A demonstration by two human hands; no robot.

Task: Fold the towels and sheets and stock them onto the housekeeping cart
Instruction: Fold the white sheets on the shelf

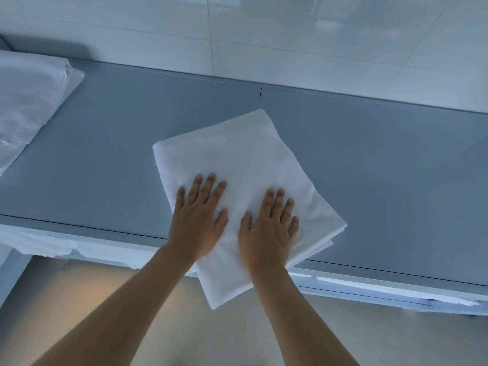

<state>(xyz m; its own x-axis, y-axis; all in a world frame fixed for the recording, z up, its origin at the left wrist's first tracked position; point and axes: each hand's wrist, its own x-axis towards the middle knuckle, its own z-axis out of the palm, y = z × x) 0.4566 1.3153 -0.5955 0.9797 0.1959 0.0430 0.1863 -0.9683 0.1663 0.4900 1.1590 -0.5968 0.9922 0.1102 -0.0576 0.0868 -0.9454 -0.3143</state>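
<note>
A white towel (237,157), folded into a rough rectangle, lies on the grey table (383,167), its near corner hanging over the front edge. My left hand (198,215) lies flat on the towel's near-left part, fingers straight and spread. Beside it my right hand (269,228) presses flat on the towel's near-right part, fingers straight. Both palms face down and neither hand grips the cloth.
A pile of white linen (29,101) sits on the table's far left. More white cloth (47,247) hangs along the table's front edge at the left. Pale tiled floor (343,35) lies beyond the table and beige floor (79,299) below its near edge.
</note>
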